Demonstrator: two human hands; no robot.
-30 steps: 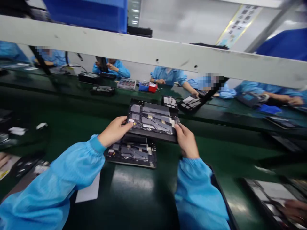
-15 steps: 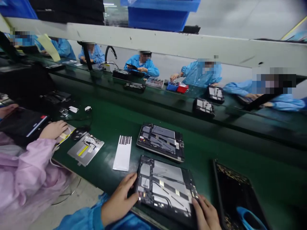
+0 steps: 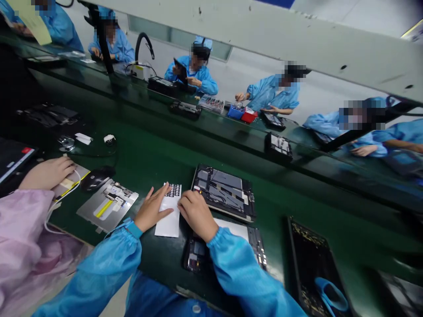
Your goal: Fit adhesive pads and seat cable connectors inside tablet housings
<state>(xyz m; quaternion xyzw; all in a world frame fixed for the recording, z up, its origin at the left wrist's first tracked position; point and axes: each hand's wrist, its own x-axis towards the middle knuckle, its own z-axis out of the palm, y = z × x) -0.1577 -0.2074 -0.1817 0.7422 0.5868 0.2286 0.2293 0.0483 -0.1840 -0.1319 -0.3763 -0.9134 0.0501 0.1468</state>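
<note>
Left of centre, the left hand (image 3: 148,212) lies open on the white sheet (image 3: 167,225), the right hand (image 3: 199,215) bunches at its edge, grip unclear, and the low right sleeve (image 3: 236,262) could snag the opened device (image 3: 257,241) beneath.

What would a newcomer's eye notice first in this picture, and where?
First, the white sheet with black marks near the middle, with the left hand on it and the right hand at its edge. Then the opened device right of it, and the bright blue loop in the black tray further right.
</note>
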